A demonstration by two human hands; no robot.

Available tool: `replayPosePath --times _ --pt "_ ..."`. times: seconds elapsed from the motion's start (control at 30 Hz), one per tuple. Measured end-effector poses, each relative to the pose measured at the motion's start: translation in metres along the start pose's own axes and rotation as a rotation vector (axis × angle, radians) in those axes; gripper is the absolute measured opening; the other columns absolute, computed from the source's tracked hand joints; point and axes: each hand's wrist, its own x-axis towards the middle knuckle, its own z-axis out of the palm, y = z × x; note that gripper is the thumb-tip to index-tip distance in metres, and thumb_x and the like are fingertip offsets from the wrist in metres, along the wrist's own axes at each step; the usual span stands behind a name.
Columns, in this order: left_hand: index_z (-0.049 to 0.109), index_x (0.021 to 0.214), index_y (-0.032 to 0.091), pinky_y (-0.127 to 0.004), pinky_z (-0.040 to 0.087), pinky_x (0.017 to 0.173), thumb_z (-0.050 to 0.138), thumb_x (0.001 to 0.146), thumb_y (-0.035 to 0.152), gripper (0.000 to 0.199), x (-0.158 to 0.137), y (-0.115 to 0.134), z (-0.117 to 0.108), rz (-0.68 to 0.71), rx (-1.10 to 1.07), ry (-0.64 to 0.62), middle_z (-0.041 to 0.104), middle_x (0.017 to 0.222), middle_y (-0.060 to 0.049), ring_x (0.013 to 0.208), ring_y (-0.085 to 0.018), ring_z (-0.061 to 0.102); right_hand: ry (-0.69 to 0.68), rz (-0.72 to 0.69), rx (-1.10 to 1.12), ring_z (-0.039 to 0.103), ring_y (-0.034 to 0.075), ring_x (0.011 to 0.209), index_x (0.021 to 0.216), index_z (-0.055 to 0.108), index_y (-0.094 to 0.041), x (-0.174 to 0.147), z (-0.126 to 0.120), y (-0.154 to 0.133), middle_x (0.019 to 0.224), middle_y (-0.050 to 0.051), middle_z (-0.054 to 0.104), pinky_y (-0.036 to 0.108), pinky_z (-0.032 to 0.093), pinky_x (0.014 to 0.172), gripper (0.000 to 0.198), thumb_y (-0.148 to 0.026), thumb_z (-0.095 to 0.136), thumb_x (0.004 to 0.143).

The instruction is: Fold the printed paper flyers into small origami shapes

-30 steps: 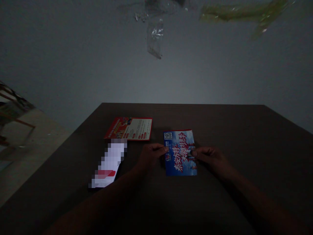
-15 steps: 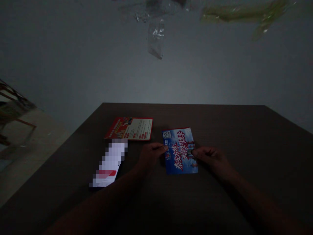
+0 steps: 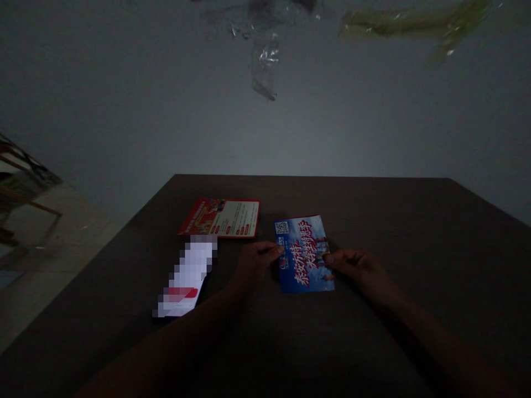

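Note:
Between my hands is a blue flyer (image 3: 305,271) with large red and white Chinese characters and a QR code in its upper left corner. My left hand (image 3: 258,264) pinches its left edge between thumb and fingers. On the opposite edge, my right hand (image 3: 359,271) has the flyer in a similar pinch. A thin red edge shows along the flyer's top; whether another sheet lies beneath, I cannot tell. Left of my left hand lies a phone (image 3: 188,276) with a lit, partly pixelated screen. Just beyond the phone rests a red and cream printed leaflet (image 3: 236,218).
The dark brown table (image 3: 352,193) reaches back to a grey wall (image 3: 373,121). Clear tape (image 3: 265,63) and yellowish tape (image 3: 394,25) stick to the wall. At the far left, wooden furniture (image 3: 31,199) stands on the floor. The light is dim.
The blue flyer has shifted very slightly to the left. Both hands keep their pinch on it, and the phone and leaflet stay in place.

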Motion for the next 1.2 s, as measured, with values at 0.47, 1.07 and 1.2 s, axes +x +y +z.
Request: replayPosePath --times 0.47,1.07,1.2 --pt "0.062 0.062 0.013 -0.020 0.035 0.041 0.058 0.078 0.027 0.022 -0.004 0.015 0.003 -0.063 0.357 -0.047 0.053 0.041 0.003 0.037 -0.010 0.049 0.034 -0.485 -0.753 0.068 0.020 0.075 0.089 0.071 -0.023 0.000 0.000 -0.005 0.087 0.004 0.073 0.033 0.054 0.070 0.013 -0.025 0.060 0.082" --pt "0.062 0.087 0.018 -0.030 0.041 0.063 0.055 0.083 0.029 0.014 -0.003 0.017 -0.004 0.182 1.086 -0.047 0.066 0.076 -0.005 0.071 -0.021 0.061 0.001 -0.577 -0.921 0.067 0.017 0.074 0.087 0.070 -0.021 0.006 0.000 -0.002 0.083 0.003 0.072 0.029 0.052 0.068 0.013 -0.016 0.059 0.082" --pt "0.055 0.104 0.016 -0.034 0.045 0.070 0.051 0.085 0.025 0.021 -0.012 0.020 0.001 0.304 1.168 -0.081 0.064 0.089 -0.008 0.080 -0.022 0.060 -0.004 -0.576 -0.912 0.066 0.016 0.074 0.086 0.069 -0.022 0.006 0.000 -0.001 0.082 0.002 0.071 0.028 0.052 0.067 0.012 -0.016 0.059 0.082"
